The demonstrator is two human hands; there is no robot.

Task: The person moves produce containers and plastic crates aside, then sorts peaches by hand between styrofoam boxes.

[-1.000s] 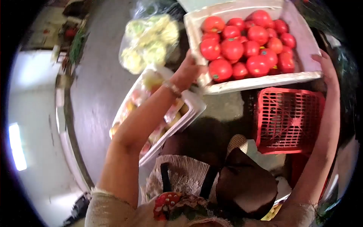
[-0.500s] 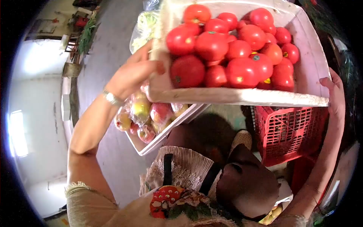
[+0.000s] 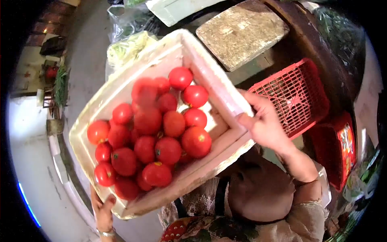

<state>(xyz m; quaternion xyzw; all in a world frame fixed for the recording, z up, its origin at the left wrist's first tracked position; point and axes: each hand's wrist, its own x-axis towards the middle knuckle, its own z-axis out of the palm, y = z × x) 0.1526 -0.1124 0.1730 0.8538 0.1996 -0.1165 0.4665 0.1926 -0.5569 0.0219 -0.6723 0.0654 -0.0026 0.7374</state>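
Note:
A white foam box full of red tomatoes is held up in front of me, tilted so that its inside faces me. At its lower left corner, my left hand grips the wall, thumb over the rim and a bracelet or watch at the wrist. My right hand is closed on the right-hand wall, its thumb inside the box. The tomatoes have slid toward the left side, and part of the box's floor shows at the right. Most fingers are hidden behind the walls.
A red plastic crate lies to the right, with a red bin below it. Beyond the box is a stained foam slab or lid. Bagged pale green vegetables sit at the upper left, near another white foam piece.
The box has swung to the left and down, turning so its left end dips. The tomatoes have shifted leftward in it. Both hands still hold it, and the wrapped apples are out of sight.

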